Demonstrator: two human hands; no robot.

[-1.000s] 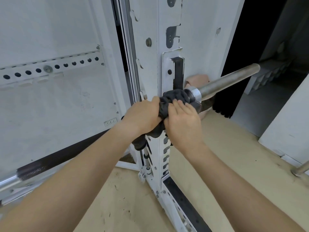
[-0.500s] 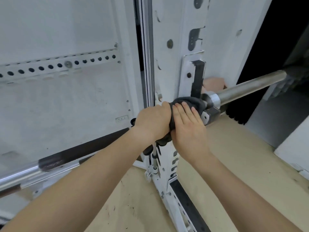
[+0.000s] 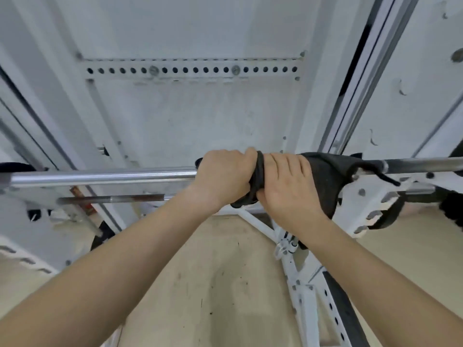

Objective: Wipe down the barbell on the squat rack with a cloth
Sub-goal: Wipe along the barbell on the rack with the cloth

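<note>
Both hands, left [image 3: 226,176] and right [image 3: 288,186], are closed side by side around the cloth [image 3: 325,176] wrapped on the bar [image 3: 100,177].

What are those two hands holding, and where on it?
Both the left hand and right hand grip a black cloth wrapped around the barbell, side by side, mid-shaft.

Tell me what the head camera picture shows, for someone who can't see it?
Two bare hands, left hand and right hand, clamp a crumpled black cloth around a shiny silver steel barbell lying level across a white metal squat rack.
</note>
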